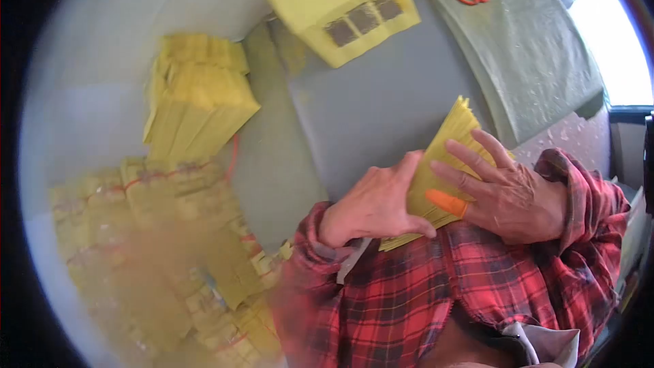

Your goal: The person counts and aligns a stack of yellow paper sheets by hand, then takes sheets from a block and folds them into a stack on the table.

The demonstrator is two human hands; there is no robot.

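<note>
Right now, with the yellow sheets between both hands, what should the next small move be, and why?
Probably square the yellow sheets: their far ends look staggered and fanned. The left hand braces one side, while the right hand lies spread across the top, so it seems placed to nudge them even.

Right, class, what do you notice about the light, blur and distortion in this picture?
Head view: glare whites out the opening at upper right; the plastic sheet shines; a hazy smear softens the yellow bundles at lower left; a dark, rounded border and fisheye-like curving frame everything; the left hand, right hand and yellow sheets look clearer.
</note>
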